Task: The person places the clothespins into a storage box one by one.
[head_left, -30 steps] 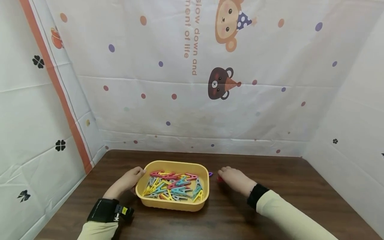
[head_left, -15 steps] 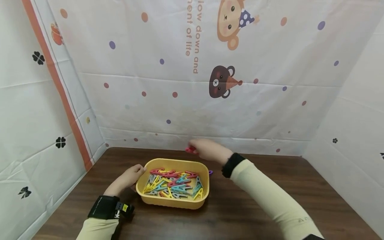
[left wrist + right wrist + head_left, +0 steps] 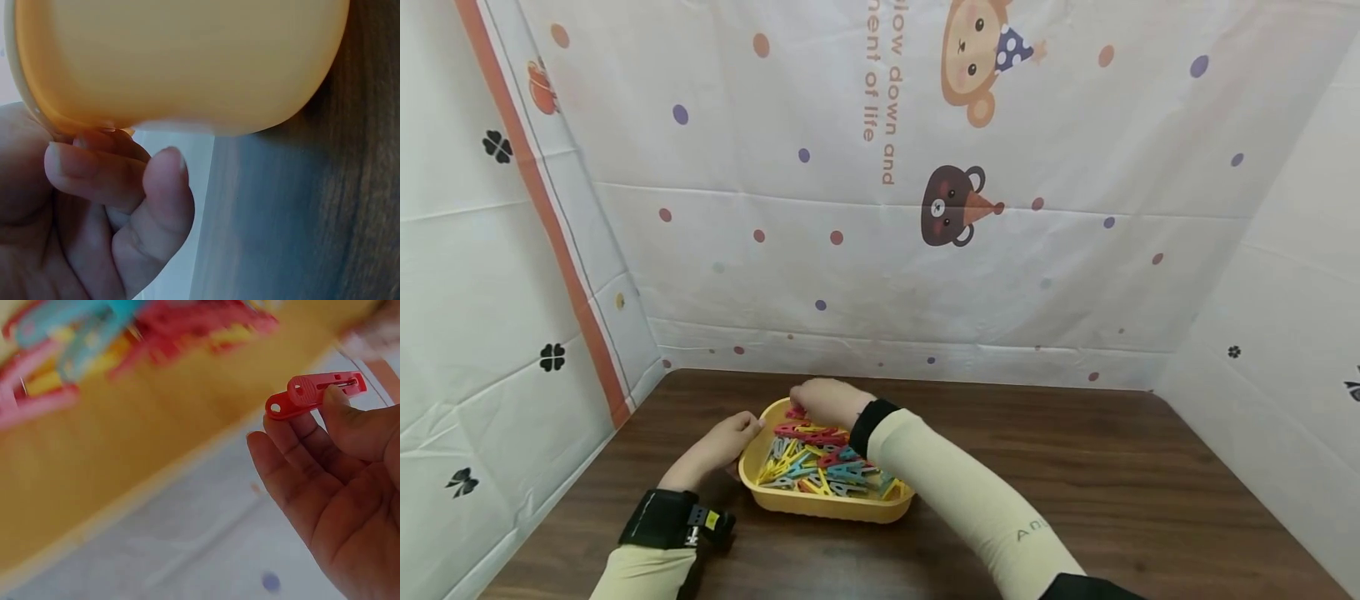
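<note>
A yellow plastic basket (image 3: 820,505) stands on the table with red, yellow, blue and grey clothespins (image 3: 805,462) piled in it. My left hand (image 3: 726,442) grips the basket's left rim; in the left wrist view its fingers (image 3: 94,172) curl under the edge of the wall. Over the back left part of the basket is my right hand (image 3: 831,402), pinching a red clothespin (image 3: 322,392) between thumb and fingers. The right wrist view shows that clothespin close to the rim, above the inner wall. My right forearm hides the basket's right back corner.
The dark wooden table (image 3: 1112,467) reaches back to a white printed cloth (image 3: 745,275) hung behind and along both sides. A black strap with a small camera (image 3: 703,521) sits on the left wrist.
My right hand has lifted the red clothespin off the table right of the basket and carried it left, over the back of the basket. The left hand stays at the rim.
</note>
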{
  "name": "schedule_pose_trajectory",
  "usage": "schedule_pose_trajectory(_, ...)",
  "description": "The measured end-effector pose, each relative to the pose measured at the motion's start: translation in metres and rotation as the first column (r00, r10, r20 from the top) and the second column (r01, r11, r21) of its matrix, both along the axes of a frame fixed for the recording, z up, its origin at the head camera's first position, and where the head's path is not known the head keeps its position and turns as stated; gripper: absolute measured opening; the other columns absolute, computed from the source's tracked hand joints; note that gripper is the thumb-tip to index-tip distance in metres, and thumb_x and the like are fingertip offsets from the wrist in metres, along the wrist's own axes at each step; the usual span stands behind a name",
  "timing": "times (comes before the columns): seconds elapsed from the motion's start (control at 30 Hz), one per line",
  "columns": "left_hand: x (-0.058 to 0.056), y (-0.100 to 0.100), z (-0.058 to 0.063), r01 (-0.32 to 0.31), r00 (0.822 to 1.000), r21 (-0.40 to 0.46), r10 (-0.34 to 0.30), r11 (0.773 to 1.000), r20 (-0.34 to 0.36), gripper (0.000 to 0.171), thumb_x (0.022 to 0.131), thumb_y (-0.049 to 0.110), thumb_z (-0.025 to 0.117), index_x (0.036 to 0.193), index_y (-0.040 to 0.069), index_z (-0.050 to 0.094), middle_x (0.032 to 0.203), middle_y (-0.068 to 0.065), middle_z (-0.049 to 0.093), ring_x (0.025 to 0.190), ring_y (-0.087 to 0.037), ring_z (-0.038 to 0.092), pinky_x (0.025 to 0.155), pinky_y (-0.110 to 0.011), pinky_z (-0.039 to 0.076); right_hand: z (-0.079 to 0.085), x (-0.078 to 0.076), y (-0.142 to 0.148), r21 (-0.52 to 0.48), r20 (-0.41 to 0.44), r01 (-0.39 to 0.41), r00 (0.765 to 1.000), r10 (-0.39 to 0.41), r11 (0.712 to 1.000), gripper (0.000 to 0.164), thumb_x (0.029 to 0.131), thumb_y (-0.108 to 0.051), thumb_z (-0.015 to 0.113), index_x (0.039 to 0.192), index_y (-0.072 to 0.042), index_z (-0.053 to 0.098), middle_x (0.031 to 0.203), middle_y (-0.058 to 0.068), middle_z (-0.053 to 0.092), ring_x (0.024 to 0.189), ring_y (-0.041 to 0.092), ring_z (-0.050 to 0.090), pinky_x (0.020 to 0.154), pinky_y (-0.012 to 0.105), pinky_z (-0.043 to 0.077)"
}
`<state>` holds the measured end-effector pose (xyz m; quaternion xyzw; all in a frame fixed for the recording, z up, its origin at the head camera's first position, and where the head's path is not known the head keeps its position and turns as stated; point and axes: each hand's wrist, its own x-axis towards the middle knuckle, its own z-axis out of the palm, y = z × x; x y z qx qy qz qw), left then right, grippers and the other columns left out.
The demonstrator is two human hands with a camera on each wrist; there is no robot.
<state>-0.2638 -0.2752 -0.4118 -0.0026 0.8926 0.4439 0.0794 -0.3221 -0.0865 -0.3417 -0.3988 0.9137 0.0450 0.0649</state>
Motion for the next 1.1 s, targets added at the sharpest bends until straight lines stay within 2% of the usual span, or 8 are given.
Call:
schedule_pose_trajectory(0.2, -0.001, 0.002, -0.001, 0.01, 1.0, -0.018, -0.01, 1.0, -0.016, 0.03, 0.112, 0.023, 0.039, 0.102, -0.002, 0.051, 0.078, -0.01, 0.056, 0.054, -0.015, 0.056, 0.051, -0.031, 0.056, -0.03, -0.002, -0.007, 0.067, 0.03, 0.01, 0.999, -0.012, 0.998, 0.007, 0.103, -0.01, 0.061, 0.102, -0.014, 0.066, 0.093, -0.001, 0.066, 0.079, 0.011, 0.054, 0.075, 0.023, 0.047)
schedule_pose_trajectory(0.37, -0.001, 0.001, 0.002, 0.005, 1.0, -0.03, -0.006, 1.0, -0.02, 0.03, 0.112, 0.025, 0.039, 0.101, -0.001, 0.051, 0.08, -0.01, 0.056, 0.057, -0.015, 0.058, 0.051, -0.031, 0.057, -0.034, -0.001, -0.008, 0.069, 0.003, -0.021, 1.0, 0.02, 0.997, 0.012, 0.101, -0.011, 0.065, 0.09, -0.014, 0.061, 0.081, -0.004, 0.057, 0.074, 0.011, 0.048, 0.069, 0.022, 0.04)
schedule_pose_trajectory(0.47, -0.001, 0.0, 0.002, -0.002, 1.0, -0.032, 0.001, 0.999, -0.018, 0.03, 0.112, 0.025, 0.039, 0.1, 0.0, 0.05, 0.08, -0.01, 0.057, 0.055, -0.015, 0.058, 0.051, -0.032, 0.057, -0.034, 0.002, -0.006, 0.044, 0.021, -0.012, 1.0, 0.011, 0.999, 0.018, 0.1, -0.012, 0.066, 0.086, -0.015, 0.056, 0.078, -0.004, 0.051, 0.073, 0.011, 0.045, 0.068, 0.021, 0.038)
schedule_pose_trajectory(0.63, 0.0, 0.0, -0.001, -0.004, 1.0, -0.026, 0.004, 1.0, -0.012, 0.029, 0.112, 0.025, 0.039, 0.102, -0.001, 0.05, 0.08, -0.01, 0.057, 0.055, -0.015, 0.057, 0.051, -0.032, 0.057, -0.037, 0.005, -0.004, 0.002, 0.067, 0.009, 0.998, -0.009, 1.0, 0.011, 0.1, -0.011, 0.066, 0.092, -0.014, 0.059, 0.08, -0.004, 0.052, 0.074, 0.01, 0.046, 0.068, 0.021, 0.039)
schedule_pose_trajectory(0.73, -0.001, -0.001, -0.003, -0.005, 1.0, -0.026, 0.004, 1.0, -0.013, 0.03, 0.112, 0.025, 0.039, 0.103, -0.001, 0.051, 0.081, -0.011, 0.058, 0.055, -0.015, 0.057, 0.051, -0.031, 0.057, -0.035, 0.006, -0.003, 0.002, 0.087, 0.015, 0.996, -0.015, 1.0, 0.004, 0.1, -0.01, 0.065, 0.101, -0.014, 0.066, 0.089, -0.002, 0.062, 0.078, 0.011, 0.052, 0.071, 0.022, 0.044)
schedule_pose_trajectory(0.83, -0.002, -0.001, -0.004, -0.004, 1.0, -0.028, 0.004, 1.0, -0.012, 0.03, 0.112, 0.025, 0.039, 0.103, -0.001, 0.051, 0.081, -0.011, 0.058, 0.055, -0.015, 0.058, 0.051, -0.031, 0.057, -0.027, 0.007, 0.0, 0.011, 0.084, 0.038, 0.996, -0.039, 0.999, 0.018, 0.101, -0.007, 0.063, 0.115, -0.016, 0.07, 0.109, -0.002, 0.071, 0.095, 0.011, 0.063, 0.084, 0.022, 0.053)
schedule_pose_trajectory(0.97, -0.002, -0.001, -0.004, 0.0, 1.0, -0.026, 0.0, 1.0, -0.012, 0.029, 0.112, 0.024, 0.039, 0.103, -0.001, 0.051, 0.08, -0.011, 0.059, 0.055, -0.015, 0.059, 0.051, -0.032, 0.057, -0.001, 0.007, 0.014, -0.025, 0.052, 0.02, 0.998, -0.018, 0.999, 0.031, 0.101, -0.002, 0.06, 0.126, -0.017, 0.07, 0.129, 0.002, 0.07, 0.119, 0.016, 0.065, 0.101, 0.028, 0.054)
schedule_pose_trajectory(1.1, -0.001, -0.001, -0.003, -0.001, 1.0, -0.028, 0.001, 1.0, -0.014, 0.029, 0.112, 0.024, 0.039, 0.103, -0.001, 0.051, 0.08, -0.01, 0.059, 0.055, -0.015, 0.059, 0.051, -0.032, 0.058, 0.034, 0.003, 0.044, -0.206, 0.03, -0.046, 0.998, 0.053, 0.977, 0.026, 0.101, 0.0, 0.058, 0.122, -0.008, 0.071, 0.125, 0.009, 0.072, 0.116, 0.023, 0.068, 0.102, 0.035, 0.055)
